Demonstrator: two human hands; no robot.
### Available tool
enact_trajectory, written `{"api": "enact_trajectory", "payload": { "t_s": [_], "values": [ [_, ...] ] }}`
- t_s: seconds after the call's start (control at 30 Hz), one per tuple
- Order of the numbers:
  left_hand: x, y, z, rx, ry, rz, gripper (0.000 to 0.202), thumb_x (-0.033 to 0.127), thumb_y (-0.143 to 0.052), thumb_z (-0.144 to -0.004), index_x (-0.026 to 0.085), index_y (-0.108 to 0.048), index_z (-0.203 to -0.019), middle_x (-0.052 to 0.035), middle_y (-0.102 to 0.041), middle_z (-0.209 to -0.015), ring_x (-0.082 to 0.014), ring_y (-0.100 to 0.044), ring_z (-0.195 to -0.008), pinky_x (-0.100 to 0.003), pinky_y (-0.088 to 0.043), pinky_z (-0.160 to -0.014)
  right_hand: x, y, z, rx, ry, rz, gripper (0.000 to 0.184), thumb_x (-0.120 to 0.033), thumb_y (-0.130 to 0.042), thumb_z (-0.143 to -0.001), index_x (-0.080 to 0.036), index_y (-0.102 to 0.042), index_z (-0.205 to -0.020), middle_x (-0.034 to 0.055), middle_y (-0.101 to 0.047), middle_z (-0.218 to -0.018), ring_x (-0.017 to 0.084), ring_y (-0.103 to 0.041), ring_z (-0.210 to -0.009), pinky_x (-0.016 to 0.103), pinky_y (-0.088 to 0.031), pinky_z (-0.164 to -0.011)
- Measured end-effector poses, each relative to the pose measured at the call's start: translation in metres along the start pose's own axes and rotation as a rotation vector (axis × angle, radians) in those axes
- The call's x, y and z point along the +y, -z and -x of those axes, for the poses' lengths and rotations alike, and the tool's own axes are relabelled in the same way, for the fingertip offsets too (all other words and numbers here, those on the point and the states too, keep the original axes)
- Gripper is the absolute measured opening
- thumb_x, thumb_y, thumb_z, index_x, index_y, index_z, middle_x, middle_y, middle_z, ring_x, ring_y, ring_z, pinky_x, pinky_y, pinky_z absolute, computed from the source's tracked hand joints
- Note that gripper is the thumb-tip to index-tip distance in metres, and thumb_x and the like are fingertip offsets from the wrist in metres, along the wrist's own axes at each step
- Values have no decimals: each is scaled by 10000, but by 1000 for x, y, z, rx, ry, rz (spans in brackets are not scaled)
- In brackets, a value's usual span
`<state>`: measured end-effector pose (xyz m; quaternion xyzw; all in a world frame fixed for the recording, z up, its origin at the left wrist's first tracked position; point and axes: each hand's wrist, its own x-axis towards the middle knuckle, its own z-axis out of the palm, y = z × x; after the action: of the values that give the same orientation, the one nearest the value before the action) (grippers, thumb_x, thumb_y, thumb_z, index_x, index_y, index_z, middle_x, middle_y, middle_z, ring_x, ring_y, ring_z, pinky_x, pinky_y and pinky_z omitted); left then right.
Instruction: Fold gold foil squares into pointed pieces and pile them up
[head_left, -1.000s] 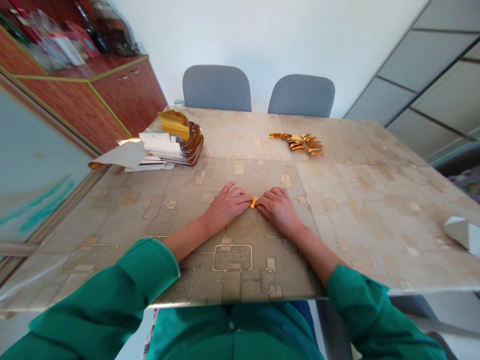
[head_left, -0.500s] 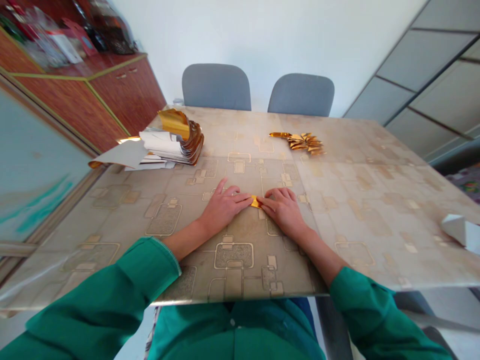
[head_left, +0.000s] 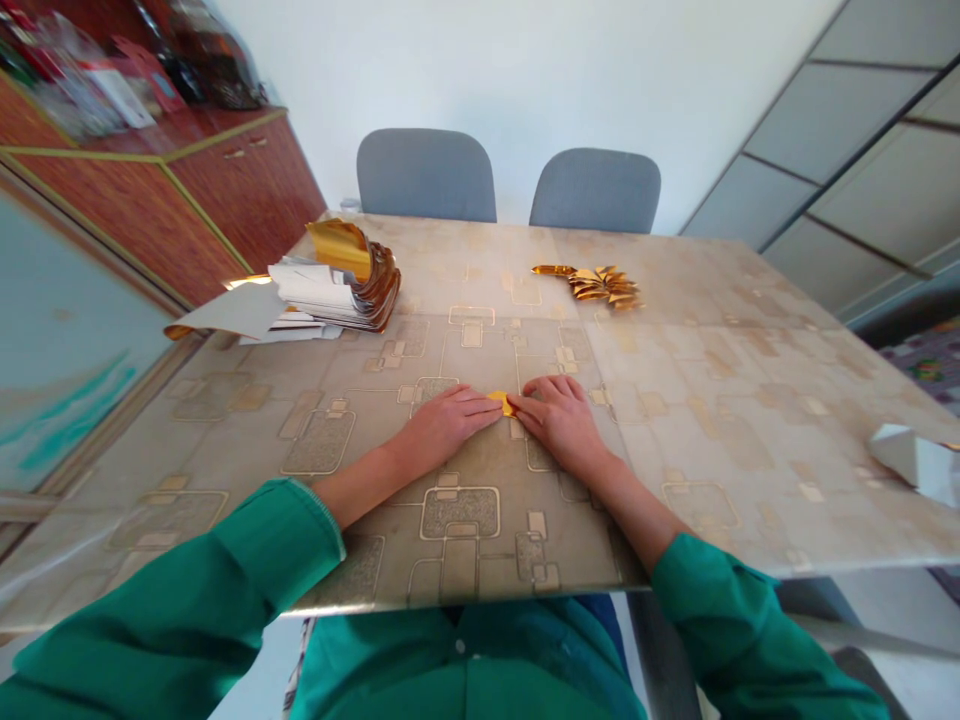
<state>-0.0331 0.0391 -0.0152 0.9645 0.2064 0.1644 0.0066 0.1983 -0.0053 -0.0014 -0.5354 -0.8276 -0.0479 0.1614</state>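
Patterned table (head_left: 712, 400) bears left hand (head_left: 442, 427) and right hand (head_left: 564, 422), grips flat, unclenched, pressing gold paper (head_left: 501, 402)

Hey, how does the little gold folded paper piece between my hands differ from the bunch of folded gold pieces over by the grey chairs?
The little gold folded paper piece is single; the bunch of folded gold pieces is many, fanned together. The piece is pinned by the left hand and right hand, mostly hidden; the bunch lies untouched, in full view. Both are shiny gold, on the table.
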Motion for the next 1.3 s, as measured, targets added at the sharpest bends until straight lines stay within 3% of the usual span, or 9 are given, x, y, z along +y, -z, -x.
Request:
{"api": "enact_trajectory", "payload": {
  "t_s": [0.17,0.3,0.4,0.47,0.57,0.77,1.03,1.13,1.3],
  "values": [
    [-5,8,5,58,57,129,343,92,-421,-965,188,-680,-1168,-61,-697,-1222,-180,-639,-1114,-403,-449,-1053,-2,1,-1,4,4,2,215,-354,-555,-973,-289,-721,-1094,59,-674,-1065,228,-522,-1008,373,-364,-917],
    [-2,10,-1,30,80,45,288,102,-433,-965,179,-685,-1081,-60,-713,-1150,-185,-644,-1064,-473,-357,-1131,-8,2,-6,-6,125,0,198,-277,-574,-965,-250,-704,-1113,51,-680,-1135,219,-525,-1069,360,-365,-965],
    [-2,7,-4,30,76,-9,256,114,-454,-969,184,-672,-1083,-64,-687,-1210,-191,-601,-1158,-489,-295,-1163,-9,1,-7,-35,206,-21,210,-251,-590,-955,-234,-692,-1138,36,-695,-1168,211,-539,-1089,362,-364,-1001],
    [-4,5,-4,24,67,-38,271,122,-455,-976,193,-648,-1151,-60,-683,-1229,-194,-583,-1195,-496,-266,-1173,-7,0,-4,-33,207,-30,233,-237,-594,-953,-246,-684,-1168,23,-695,-1208,208,-547,-1114,386,-350,-1035],
    [-7,4,-2,-4,102,-83,306,148,-451,-991,211,-606,-1247,-39,-730,-1108,-203,-613,-1138,-529,-215,-1182,-2,-3,3,-25,182,-24,290,-225,-591,-955,-285,-657,-1231,3,-680,-1267,217,-552,-1153,445,-306,-1084],
    [-13,5,-5,27,119,-89,188,250,-514,-995,253,-657,-1115,11,-751,-997,-193,-633,-1033,-555,-150,-1192,1,0,3,-38,147,-52,246,-277,-605,-949,-303,-686,-1180,-2,-710,-1216,226,-574,-1131,478,-282,-1090],
    [-20,-2,-6,92,-1,-138,268,130,-474,-982,210,-651,-1166,-19,-740,-902,-173,-642,-909,-498,-320,-1148,-8,7,-12,-27,141,-64,164,-330,-648,-915,-228,-719,-1022,35,-749,-965,221,-572,-986,401,-316,-1008],
    [-17,-4,-8,152,62,-57,259,134,-456,-985,187,-676,-1111,-31,-730,-885,-161,-653,-863,-445,-401,-1095,-10,4,-13,0,103,-71,143,-298,-640,-919,-212,-723,-997,39,-742,-890,215,-572,-914,358,-367,-902],
    [-1,0,-11,236,261,210,193,234,-537,-969,190,-696,-1069,-44,-733,-929,-174,-649,-876,-301,-522,-806,-9,-3,-11,57,18,-217,158,-233,-577,-959,-229,-734,-972,24,-743,-841,180,-601,-842,304,-411,-811]
  ]
}}
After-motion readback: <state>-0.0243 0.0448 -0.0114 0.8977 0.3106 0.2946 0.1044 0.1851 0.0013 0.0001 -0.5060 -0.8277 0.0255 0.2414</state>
